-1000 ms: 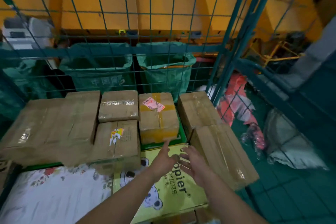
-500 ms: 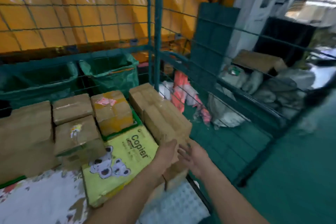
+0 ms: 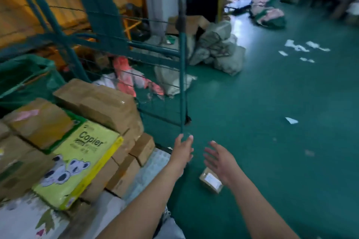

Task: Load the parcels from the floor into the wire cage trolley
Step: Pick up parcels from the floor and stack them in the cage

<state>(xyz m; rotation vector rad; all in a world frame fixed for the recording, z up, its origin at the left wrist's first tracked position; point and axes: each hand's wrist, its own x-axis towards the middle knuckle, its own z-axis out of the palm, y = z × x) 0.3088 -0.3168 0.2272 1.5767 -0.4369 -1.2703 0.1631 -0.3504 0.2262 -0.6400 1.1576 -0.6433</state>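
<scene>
Both hands, left hand (image 3: 182, 150) and right hand (image 3: 220, 160), were empty, fingers spread, apart. One small parcel (image 3: 210, 181) lay on the floor (image 3: 272, 141) just below the right hand, beside the wire cage trolley (image 3: 181, 64). Judged step: reaching; next, stooping and gripping.

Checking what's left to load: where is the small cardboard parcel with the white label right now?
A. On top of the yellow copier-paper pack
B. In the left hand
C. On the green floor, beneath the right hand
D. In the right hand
C: the small parcel lies on the green floor below the open right hand, and the left hand is empty too.
</scene>
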